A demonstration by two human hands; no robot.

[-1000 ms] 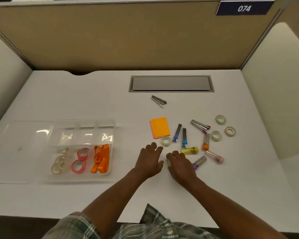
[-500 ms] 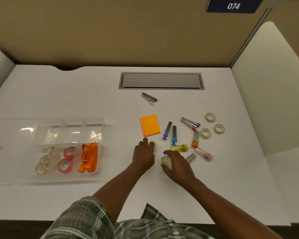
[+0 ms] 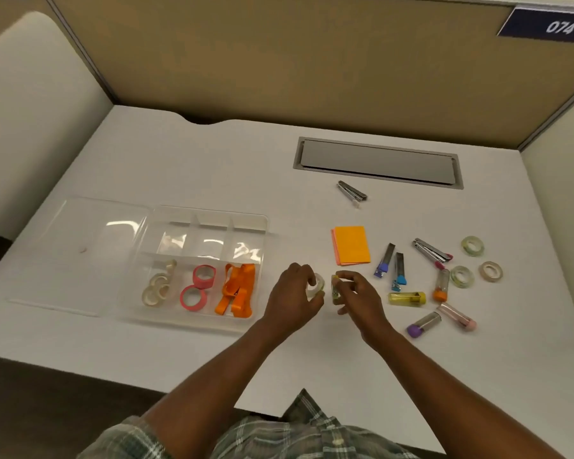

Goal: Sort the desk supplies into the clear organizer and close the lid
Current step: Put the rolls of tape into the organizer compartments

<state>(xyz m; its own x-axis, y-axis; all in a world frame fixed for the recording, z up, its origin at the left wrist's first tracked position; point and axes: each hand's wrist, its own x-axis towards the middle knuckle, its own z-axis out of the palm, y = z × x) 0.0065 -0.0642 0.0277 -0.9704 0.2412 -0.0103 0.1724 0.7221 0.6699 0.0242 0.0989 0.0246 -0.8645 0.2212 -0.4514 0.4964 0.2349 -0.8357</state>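
Sorting is under way — the left hand (image 3: 294, 294) is gripping a clear tape roll (image 3: 316, 286) and the right hand (image 3: 355, 296) a patterned one (image 3: 334, 289), fingers closed, above the worktop (image 3: 212, 154). Next, probably carrying both toward nine o'clock into the clear organizer (image 3: 259, 223).

bare desk (image 3: 186, 352) before open organizer (image 3: 249, 323), cluttered right, orange notes (image 3: 351, 245) ahead

Two bare forearms, left hand (image 3: 292, 298) and right hand (image 3: 357, 298) without rings, watch or gloves, well behind the fingers a short-sleeved shirt (image 3: 246, 435) in grey-green and white plaid, small pale button on its front.
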